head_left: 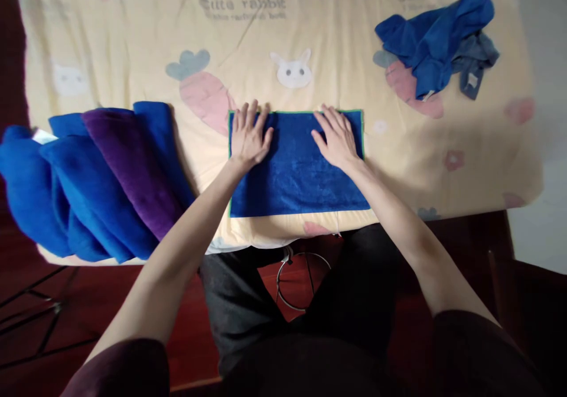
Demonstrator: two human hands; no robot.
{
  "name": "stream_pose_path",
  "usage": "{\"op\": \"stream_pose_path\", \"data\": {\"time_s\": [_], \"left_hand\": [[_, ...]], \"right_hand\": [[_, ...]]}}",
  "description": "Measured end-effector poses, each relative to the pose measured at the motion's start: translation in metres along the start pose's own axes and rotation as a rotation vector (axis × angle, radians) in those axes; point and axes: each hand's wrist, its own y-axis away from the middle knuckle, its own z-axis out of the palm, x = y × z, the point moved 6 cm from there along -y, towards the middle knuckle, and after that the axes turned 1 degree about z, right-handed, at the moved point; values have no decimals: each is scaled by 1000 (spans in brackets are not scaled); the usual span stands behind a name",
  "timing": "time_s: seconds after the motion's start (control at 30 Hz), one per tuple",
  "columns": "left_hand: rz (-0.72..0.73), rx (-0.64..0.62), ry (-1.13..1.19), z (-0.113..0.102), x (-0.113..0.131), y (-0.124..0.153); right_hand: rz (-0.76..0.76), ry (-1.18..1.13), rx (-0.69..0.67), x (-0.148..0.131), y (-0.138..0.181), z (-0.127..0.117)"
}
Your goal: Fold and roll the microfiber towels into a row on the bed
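A blue towel [296, 172] with a thin green edge lies flat as a rectangle in front of me, near the front edge of the cloth-covered table. My left hand [251, 136] rests on its far left corner, palm down with fingers spread. On the far right part of the towel lies my right hand [337, 137], also flat, its fingertips at the far edge. Neither hand grips anything.
Several long blue towels and a purple towel [133, 169] are heaped at the left. Crumpled blue cloths [436, 45] lie at the far right. A cream rabbit-and-carrot cover [345, 48] spreads over the table. A metal ring [278, 282] shows below, between my legs.
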Motion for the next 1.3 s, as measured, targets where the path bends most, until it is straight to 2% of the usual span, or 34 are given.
{"op": "stream_pose_path", "data": {"time_s": [0.1, 0.17, 0.23, 0.27, 0.33, 0.47, 0.5, 0.57, 0.7, 0.77, 0.83, 0.9, 1.0, 1.07, 1.13, 1.2, 1.3], "left_hand": [[-21, -30, 64, 14, -8, 11], [-97, -15, 85, 15, -22, 11], [-170, -1, 86, 14, -23, 9], [-189, 0, 83, 16, -15, 11], [-176, -14, 77, 23, 18, 23], [-54, -106, 75, 49, 104, 81], [-56, -112, 70, 52, 117, 98], [-74, -85, 62, 48, 124, 129], [-135, 3, 82, 21, 92, 166], [-178, 29, 107, 8, 75, 174], [-211, 48, 125, 1, 69, 179], [-198, 42, 129, -2, 75, 184], [-104, -24, 120, -1, 87, 201], [-96, -47, 97, -4, 79, 223], [-146, -30, 65, -13, 57, 250], [-172, -13, 47, -25, 32, 276], [-159, -17, 57, -38, 8, 297]], "right_hand": [[-23, 7, -96, 14, 14, 13], [54, 22, -64, 34, 10, 11], [144, 31, -15, 38, 4, 11], [179, 35, 7, 31, 3, 12], [209, 36, 31, -1, 10, 21], [135, -17, -17, -82, 67, 47], [148, -24, -15, -89, 85, 50], [213, -31, 25, -82, 115, 46], [354, -95, 105, -32, 142, 20], [415, -114, 134, -19, 146, 10], [438, -95, 169, -28, 150, 7], [367, -69, 155, -56, 154, 14], [179, -87, 24, -101, 166, 34], [185, -110, -26, -105, 180, 39], [312, -111, 1, -83, 194, 31], [441, -103, 76, -49, 208, 15], [497, -136, 155, -5, 223, -8]]}}
